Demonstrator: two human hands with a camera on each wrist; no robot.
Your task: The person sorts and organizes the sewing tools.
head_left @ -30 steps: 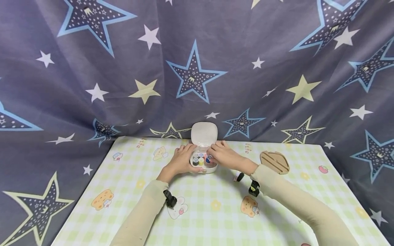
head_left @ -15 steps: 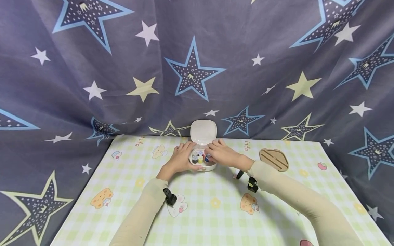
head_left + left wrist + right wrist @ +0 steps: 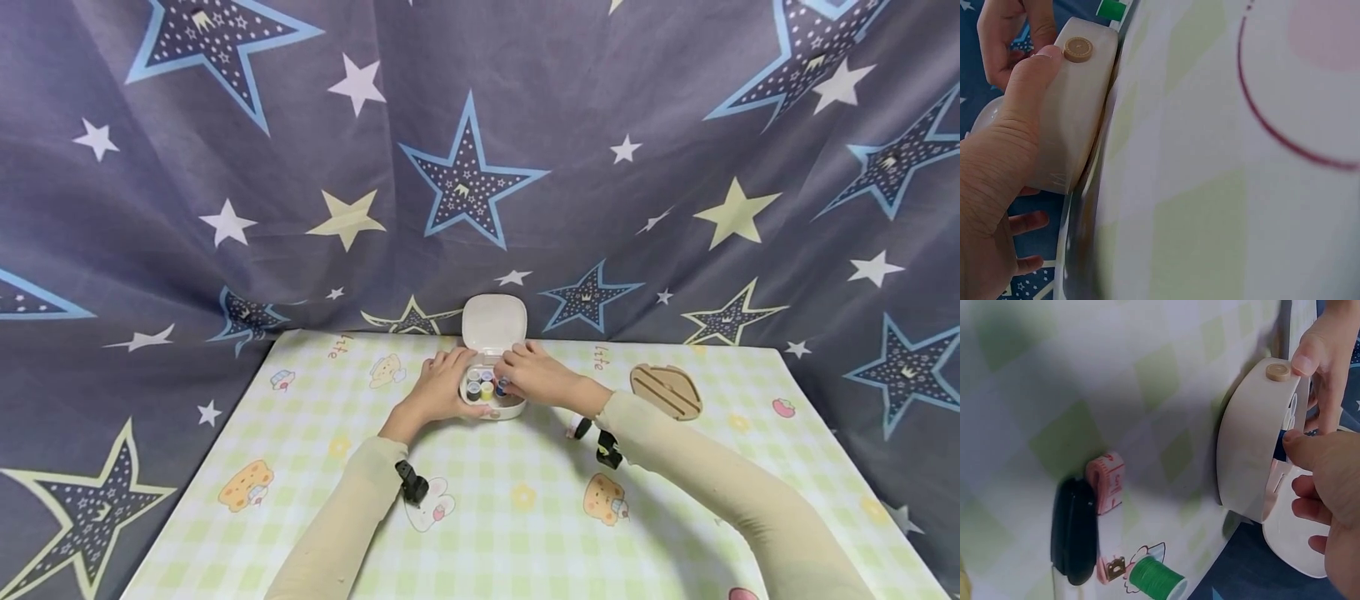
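A white sewing box [image 3: 504, 413] stands near the back of the table with its lid [image 3: 495, 323] raised. Black [image 3: 473, 391], yellow [image 3: 487, 391] and other thread spools sit inside. My left hand [image 3: 437, 390] grips the box's left side, its thumb on the front wall beside a tan button [image 3: 1078, 49]. Reaching over the right part of the box, my right hand [image 3: 542, 377] pinches a dark blue thread spool [image 3: 1280, 447] between thumb and fingers. The spool is at the rim, partly hidden by the thumb.
Right of the box, a pink tape measure [image 3: 1108, 480], a black elongated object [image 3: 1074, 531] and a green thread spool [image 3: 1155, 578] lie on the checked tablecloth. A brown wooden-looking piece [image 3: 666, 392] lies farther right. A starry curtain [image 3: 345, 275] hangs behind the table.
The head view has shifted slightly. My right hand stays at the box with the blue spool, which sits slightly more covered by the fingers. The left hand keeps its grip.
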